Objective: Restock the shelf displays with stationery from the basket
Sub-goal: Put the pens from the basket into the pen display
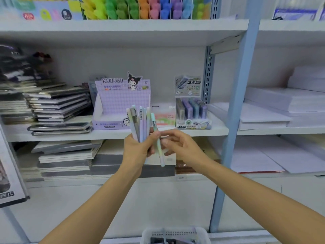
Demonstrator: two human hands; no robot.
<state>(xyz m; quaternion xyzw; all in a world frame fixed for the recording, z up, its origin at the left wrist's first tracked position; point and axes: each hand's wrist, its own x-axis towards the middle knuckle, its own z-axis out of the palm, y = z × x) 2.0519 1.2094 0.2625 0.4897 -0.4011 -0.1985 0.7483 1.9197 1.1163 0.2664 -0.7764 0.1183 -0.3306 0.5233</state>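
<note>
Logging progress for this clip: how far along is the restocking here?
Done: nothing clearly; the purple display box shows no pens inside from this angle. In hand: the left hand grips a bundle of pens, and the right hand pinches a single pen apart from it. Left: putting these pens on the shelf, and the basket below holds more items.
</note>
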